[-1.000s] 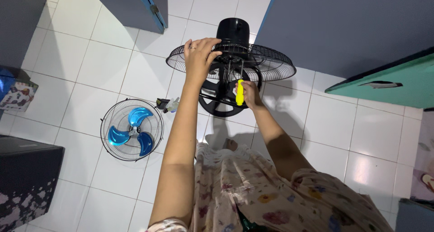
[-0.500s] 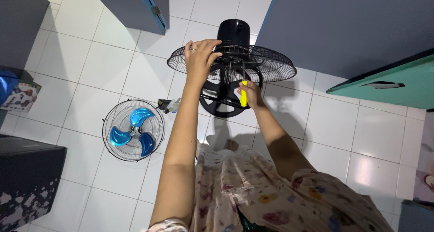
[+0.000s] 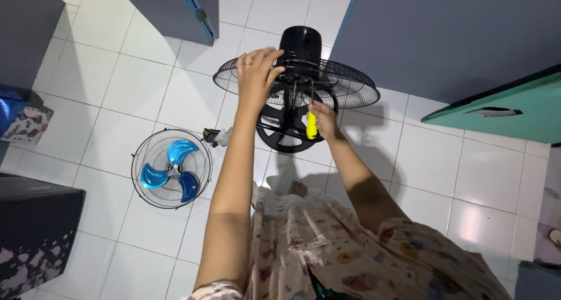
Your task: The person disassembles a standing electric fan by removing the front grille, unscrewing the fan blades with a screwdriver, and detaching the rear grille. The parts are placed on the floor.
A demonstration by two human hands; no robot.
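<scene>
Left hand (image 3: 255,72) grips the black wire fan guard (image 3: 345,84), round and ribbed. Right hand (image 3: 323,120) just below it clasps a yellow-handled screwdriver (image 3: 311,125). Blue three-blade fan (image 3: 171,168) lies on glossy tiled floor, well left of guard.

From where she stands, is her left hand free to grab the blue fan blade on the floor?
Probably not right now. The left hand is gripping the black fan grille up high, while the blue fan blade lies far below inside a grille on the floor. She would have to let go and bend.
</scene>
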